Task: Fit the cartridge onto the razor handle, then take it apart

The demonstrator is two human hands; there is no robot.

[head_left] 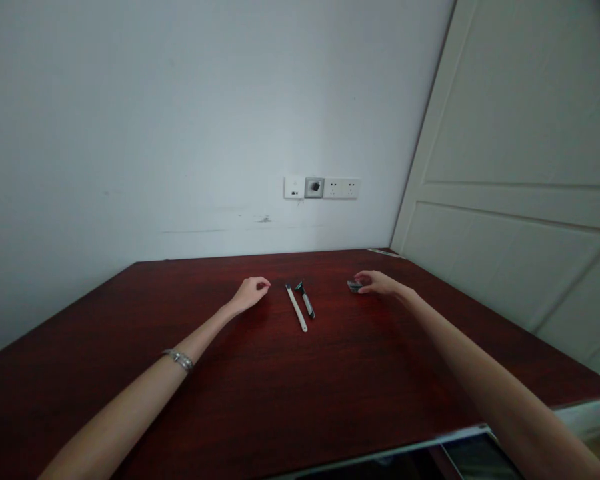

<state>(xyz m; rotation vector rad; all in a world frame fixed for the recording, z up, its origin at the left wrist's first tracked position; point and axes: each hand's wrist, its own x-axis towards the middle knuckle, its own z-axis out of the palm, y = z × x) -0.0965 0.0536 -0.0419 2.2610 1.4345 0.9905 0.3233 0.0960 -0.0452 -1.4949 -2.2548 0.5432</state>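
Observation:
My right hand [377, 283] grips a small, partly clear and dark object [353, 287] between thumb and fingers, at the tabletop; its kind is too small to make out. My left hand [253, 293] rests on the table with its fingers curled in and the tips close together; nothing shows in them. Between the hands lie a white toothbrush [297, 309] with a dark head and, just to its right, a razor [307, 301] with a grey and black handle. The toothbrush and razor lie side by side, their heads pointing towards the wall.
The dark red wooden table [300, 380] reaches back to a pale wall [205, 133] with sockets [341, 189]. A white panelled door [520, 160] stands along the right side. At the near edge is a dark glossy panel with a light frame [410, 460].

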